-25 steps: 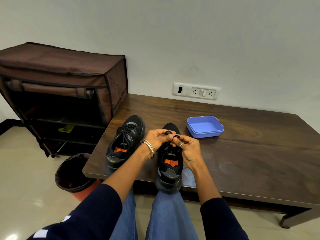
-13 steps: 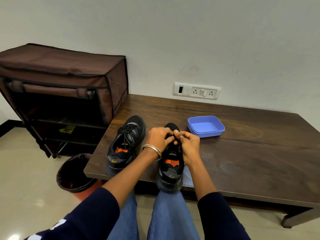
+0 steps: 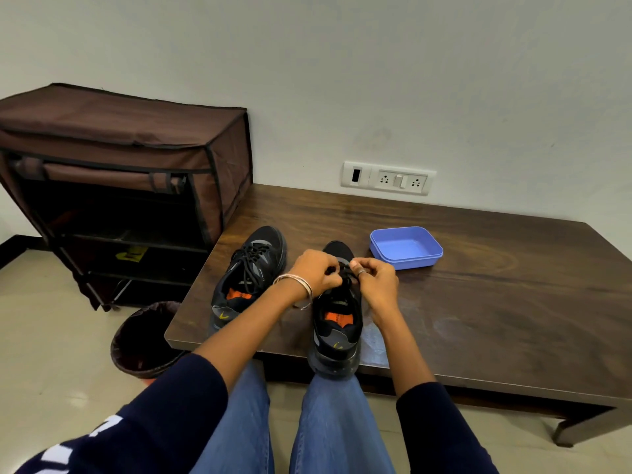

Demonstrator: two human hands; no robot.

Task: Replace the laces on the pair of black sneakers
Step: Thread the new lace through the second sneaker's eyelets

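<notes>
Two sneakers [image 3: 249,282] [image 3: 337,323] — laces [image 3: 345,277] seemingly pinched

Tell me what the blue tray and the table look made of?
Tray: probably plastic, with a smooth, even colour, thin moulded walls and rounded corners. Table: dark wood or wood-look laminate, showing grain swirls and a slight sheen; which one is unclear.

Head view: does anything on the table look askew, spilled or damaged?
Nothing is spilled or broken. The right sneaker overhangs the near edge of the table at its heel, and the left sneaker lies angled to it. Both hands pinch lace on the right sneaker.
</notes>
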